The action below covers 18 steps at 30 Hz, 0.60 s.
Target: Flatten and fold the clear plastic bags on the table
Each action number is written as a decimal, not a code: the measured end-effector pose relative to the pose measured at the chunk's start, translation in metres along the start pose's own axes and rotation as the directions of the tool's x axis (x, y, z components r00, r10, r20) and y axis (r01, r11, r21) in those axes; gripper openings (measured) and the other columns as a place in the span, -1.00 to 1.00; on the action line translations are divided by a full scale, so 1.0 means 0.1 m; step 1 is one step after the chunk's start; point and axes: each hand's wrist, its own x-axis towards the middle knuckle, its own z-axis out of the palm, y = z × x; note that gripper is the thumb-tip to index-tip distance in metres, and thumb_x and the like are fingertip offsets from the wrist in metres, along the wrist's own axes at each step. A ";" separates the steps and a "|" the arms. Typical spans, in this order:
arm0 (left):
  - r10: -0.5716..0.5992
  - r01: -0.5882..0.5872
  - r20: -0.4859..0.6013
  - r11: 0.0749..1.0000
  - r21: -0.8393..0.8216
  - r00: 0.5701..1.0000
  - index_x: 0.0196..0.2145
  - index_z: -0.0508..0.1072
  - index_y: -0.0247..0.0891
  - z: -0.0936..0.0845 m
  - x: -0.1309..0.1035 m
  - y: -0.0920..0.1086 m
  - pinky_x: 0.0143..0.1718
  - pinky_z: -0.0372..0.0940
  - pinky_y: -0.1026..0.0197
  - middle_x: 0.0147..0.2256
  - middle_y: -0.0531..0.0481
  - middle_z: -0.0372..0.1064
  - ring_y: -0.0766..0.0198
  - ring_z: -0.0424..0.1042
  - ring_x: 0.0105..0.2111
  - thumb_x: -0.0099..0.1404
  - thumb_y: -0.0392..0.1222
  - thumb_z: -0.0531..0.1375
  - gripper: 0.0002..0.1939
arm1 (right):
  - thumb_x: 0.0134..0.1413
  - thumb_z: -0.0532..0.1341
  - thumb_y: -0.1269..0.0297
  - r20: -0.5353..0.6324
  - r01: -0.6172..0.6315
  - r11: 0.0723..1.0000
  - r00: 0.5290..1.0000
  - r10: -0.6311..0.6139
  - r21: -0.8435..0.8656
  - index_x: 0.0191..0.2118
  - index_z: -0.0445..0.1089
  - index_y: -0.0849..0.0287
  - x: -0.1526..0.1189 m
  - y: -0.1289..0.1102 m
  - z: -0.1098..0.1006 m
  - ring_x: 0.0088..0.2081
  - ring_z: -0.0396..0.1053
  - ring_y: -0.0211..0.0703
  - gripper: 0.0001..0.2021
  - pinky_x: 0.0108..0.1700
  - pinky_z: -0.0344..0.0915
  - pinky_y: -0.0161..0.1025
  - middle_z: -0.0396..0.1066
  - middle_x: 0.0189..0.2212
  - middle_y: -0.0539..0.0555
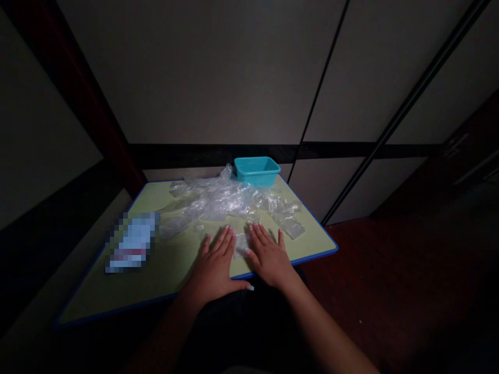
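Clear plastic is lying in a crumpled heap (218,202) across the far half of a pale green table (171,265) with a blue edge, and one small flat piece of plastic (240,244) is sitting near the front edge, between the person's two hands. The left hand (216,262) is resting palm down just left of that piece, fingers straight and close together, thumb stretched out to the side along the table's front edge. The right hand (268,254) is lying flat just right of it, fingers slightly spread, its inner fingers seeming to touch the piece's edge. Neither hand is gripping anything.

The small piece is looking thin, see-through and faintly shiny, almost vanishing against the tabletop in the dim light. Judging by its look, it is probably very light, limp and slippery, likely to cling to the surface or slide, so pinching it at a loose corner or edge seems the best hold.

Another flat clear piece (291,227) is lying to the right, near the table's right edge. A teal plastic tub (257,170) is standing at the far edge, behind the heap. A blurred-out white and blue object (132,241) is lying on the left side.
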 end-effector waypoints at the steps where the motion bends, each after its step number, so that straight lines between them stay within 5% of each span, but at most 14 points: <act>1: -0.011 0.011 0.013 1.000 -0.003 1.000 0.33 -0.06 -0.39 -0.01 -0.01 0.00 0.28 -0.33 -0.23 0.34 -0.31 -0.26 -0.11 -0.26 0.34 -0.03 0.45 0.17 0.18 | 0.33 -0.17 0.03 0.005 0.031 0.999 1.000 -0.031 0.020 0.36 -0.15 0.11 0.01 -0.05 0.01 0.36 -0.27 -0.08 -0.43 0.27 -0.52 0.29 -0.23 0.36 0.08; 8: -0.032 0.035 0.083 0.999 -0.037 0.996 0.34 -0.09 -0.31 0.00 0.01 -0.01 0.28 -0.32 -0.22 0.33 -0.26 -0.23 -0.08 -0.20 0.33 -0.04 0.43 0.18 0.18 | 0.35 -0.20 0.07 0.036 0.143 0.984 0.988 -0.147 0.104 0.32 -0.02 0.17 0.13 -0.24 0.04 0.34 -0.16 -0.13 -0.47 0.29 -0.55 0.23 -0.06 0.32 0.10; 18: -0.027 0.029 0.079 0.999 -0.023 0.996 0.31 -0.01 -0.45 0.01 0.00 0.00 0.28 -0.26 -0.23 0.32 -0.34 -0.22 -0.11 -0.18 0.32 -0.06 0.48 0.15 0.20 | 0.33 -0.18 0.08 0.079 -0.036 0.999 0.996 0.038 -0.025 0.36 -0.15 0.14 0.11 0.08 0.02 0.35 -0.17 -0.07 -0.45 0.29 -0.34 0.26 -0.14 0.34 0.11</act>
